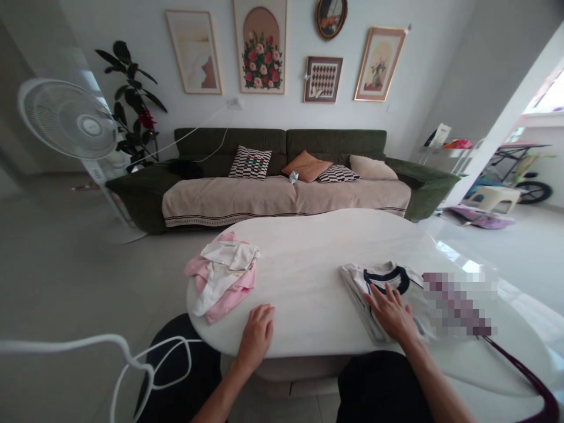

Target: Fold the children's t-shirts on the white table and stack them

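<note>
My right hand (391, 312) lies with its fingers spread on a folded white T-shirt (382, 269) that has a dark navy neckband. The shirt is flat on the right part of the white table (304, 276). At the table's front edge, my left hand (259, 330) rests on the bare top, fingers loosely curved and holding nothing I can see. Left of it is a crumpled heap of clothes, a white garment (224, 264) on top of a pink garment (233, 301). Just right of the T-shirt lies a purple strap-like thing (458, 302), partly blurred out.
Behind the table stands a green sofa (247, 138) with a beige cover and several cushions. A white fan (90, 124) is at the left. A white cable (127, 346) loops near my left leg. Toward the right are a white stool (496, 197) and a wheel (535, 192).
</note>
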`<state>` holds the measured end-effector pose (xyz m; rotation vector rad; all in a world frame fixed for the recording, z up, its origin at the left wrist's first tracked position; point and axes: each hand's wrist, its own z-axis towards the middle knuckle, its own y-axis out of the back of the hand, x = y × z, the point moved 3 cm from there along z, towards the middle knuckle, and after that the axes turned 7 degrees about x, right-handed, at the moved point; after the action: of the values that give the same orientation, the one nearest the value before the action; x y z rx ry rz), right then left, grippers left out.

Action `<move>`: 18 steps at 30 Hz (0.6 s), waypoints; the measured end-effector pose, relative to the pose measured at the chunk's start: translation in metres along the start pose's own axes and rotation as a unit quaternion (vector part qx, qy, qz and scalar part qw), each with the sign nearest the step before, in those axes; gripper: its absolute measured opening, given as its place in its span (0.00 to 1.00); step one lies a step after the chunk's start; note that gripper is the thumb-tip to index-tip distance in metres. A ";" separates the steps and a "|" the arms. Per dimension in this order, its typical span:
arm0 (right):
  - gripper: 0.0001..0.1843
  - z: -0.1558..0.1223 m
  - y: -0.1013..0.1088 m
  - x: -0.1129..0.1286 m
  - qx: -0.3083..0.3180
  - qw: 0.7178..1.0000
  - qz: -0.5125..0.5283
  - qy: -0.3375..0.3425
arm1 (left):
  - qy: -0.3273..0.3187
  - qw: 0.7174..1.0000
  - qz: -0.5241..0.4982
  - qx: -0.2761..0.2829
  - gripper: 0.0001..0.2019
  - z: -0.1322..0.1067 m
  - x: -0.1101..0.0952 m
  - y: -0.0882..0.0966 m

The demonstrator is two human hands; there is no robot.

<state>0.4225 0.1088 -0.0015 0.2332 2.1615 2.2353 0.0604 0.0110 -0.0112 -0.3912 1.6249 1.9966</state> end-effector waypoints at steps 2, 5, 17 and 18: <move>0.29 -0.008 -0.001 0.004 -0.032 0.999 -0.006 0.021 | -0.013 0.999 -0.004 0.032 0.19 0.002 0.002 0.005; 0.27 -0.020 -0.006 0.010 -0.092 0.993 0.013 0.067 | -0.024 0.997 0.004 0.069 0.15 0.019 0.010 0.024; 0.25 -0.027 -0.006 0.004 -0.176 0.979 0.091 0.056 | 0.270 0.951 0.123 -0.087 0.11 0.075 0.090 0.126; 0.24 -0.026 -0.006 0.004 -0.182 0.977 0.094 0.054 | 0.272 0.949 0.123 -0.101 0.12 0.078 0.085 0.129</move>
<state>0.4151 0.0833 -0.0080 0.3226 1.7910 2.7541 -0.0744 0.0873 0.0662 -0.9246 1.8629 2.3996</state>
